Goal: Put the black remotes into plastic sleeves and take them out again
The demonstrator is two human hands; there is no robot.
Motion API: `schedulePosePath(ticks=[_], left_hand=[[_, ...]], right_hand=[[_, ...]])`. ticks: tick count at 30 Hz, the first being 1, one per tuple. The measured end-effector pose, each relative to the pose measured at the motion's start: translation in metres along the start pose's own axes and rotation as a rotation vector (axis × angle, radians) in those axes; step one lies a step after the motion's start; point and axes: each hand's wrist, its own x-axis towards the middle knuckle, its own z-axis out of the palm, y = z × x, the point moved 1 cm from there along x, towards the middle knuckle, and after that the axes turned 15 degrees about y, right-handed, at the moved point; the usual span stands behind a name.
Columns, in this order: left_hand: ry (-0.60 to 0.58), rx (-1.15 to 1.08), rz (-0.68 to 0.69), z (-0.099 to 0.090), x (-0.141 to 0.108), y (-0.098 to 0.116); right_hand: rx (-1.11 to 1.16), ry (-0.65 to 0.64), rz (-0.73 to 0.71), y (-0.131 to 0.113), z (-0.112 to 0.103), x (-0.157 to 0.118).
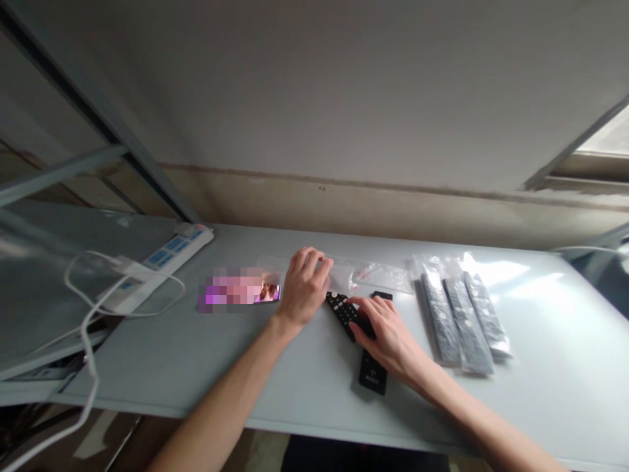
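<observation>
Remote [339, 308] clamped by its near end in the right hand [387, 333], presumably to leave its top free; apart, the left hand [305, 287] (grip unclear) curls at clear plastic [343, 275]

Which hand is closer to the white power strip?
Left. The left hand is to the right of the white power strip; the right hand is even farther right, gripping a black remote control.

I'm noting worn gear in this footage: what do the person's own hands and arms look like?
The left hand and right hand are ungloved, with no ring, watch or bracelet visible. Both forearms are bare, with no sleeve in view.
</observation>
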Motion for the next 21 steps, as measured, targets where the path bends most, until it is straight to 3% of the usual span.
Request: schedulePosePath(ticks=[6,11,16,21], left_hand=[[-0.129,-0.21,0.049,0.007,-0.002,-0.009],[-0.115,-0.257,0.023,0.007,-0.004,-0.006],[-0.044,-0.285,-0.023,0.007,-0.004,-0.01],[-0.064,-0.311,-0.036,0.008,-0.003,-0.014]], right_hand=[[-0.006,0.024,-0.002,0.002,0.003,0.0],[0.163,0.106,0.122,0.005,0.001,-0.003],[0.233,0.325,0.248,0.015,-0.01,0.0],[0.282,0.55,0.42,0.034,-0.028,0.006]])
